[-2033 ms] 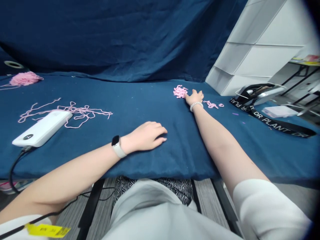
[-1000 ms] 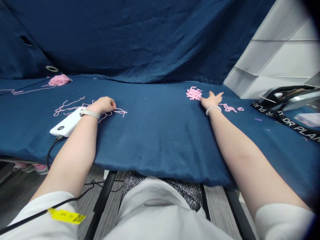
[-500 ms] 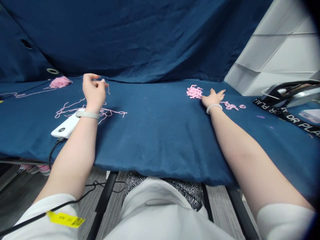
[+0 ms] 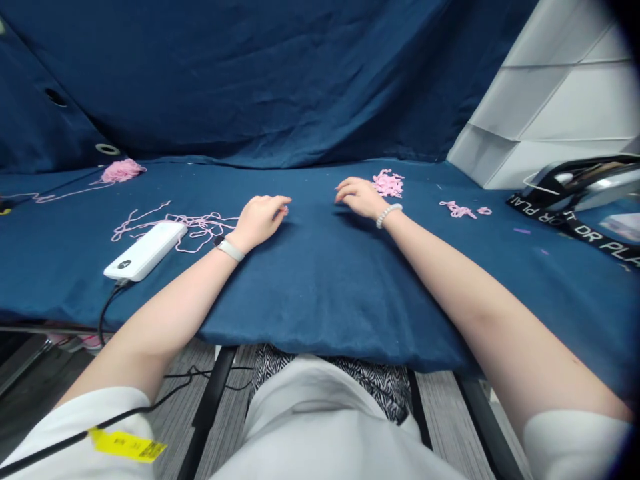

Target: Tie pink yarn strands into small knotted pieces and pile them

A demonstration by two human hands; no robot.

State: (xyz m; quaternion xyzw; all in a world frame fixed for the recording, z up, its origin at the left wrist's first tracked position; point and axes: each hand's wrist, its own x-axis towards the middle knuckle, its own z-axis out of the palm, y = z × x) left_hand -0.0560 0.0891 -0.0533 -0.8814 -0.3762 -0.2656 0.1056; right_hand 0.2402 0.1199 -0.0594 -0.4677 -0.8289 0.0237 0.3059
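Observation:
My left hand [image 4: 260, 219] hovers over the left middle of the blue cloth, fingertips pinched together; whatever lies between them is too small to make out. Beside its wrist, loose pink yarn strands [image 4: 200, 227] lie spread behind a white power bank [image 4: 146, 252]. Across a short gap, my right hand [image 4: 361, 197] is held with loosely bent fingers, somewhat apart, and nothing visible in them. Just behind that hand sits a heap of short pink yarn pieces [image 4: 389, 183]. Further right is a smaller group of pink yarn pieces [image 4: 457, 209].
A pink yarn ball [image 4: 121, 171] lies at the back left, its strand trailing left. A black iron-like device [image 4: 575, 183] and a lettered black strap [image 4: 590, 235] are at the right. Blue cloth hangs behind; a black cable leaves the power bank.
Both hands have moved inward toward each other. My left hand came right and nearer, off the yarn strands; my right hand went left from between the two groups of pieces, its fingers now more bent.

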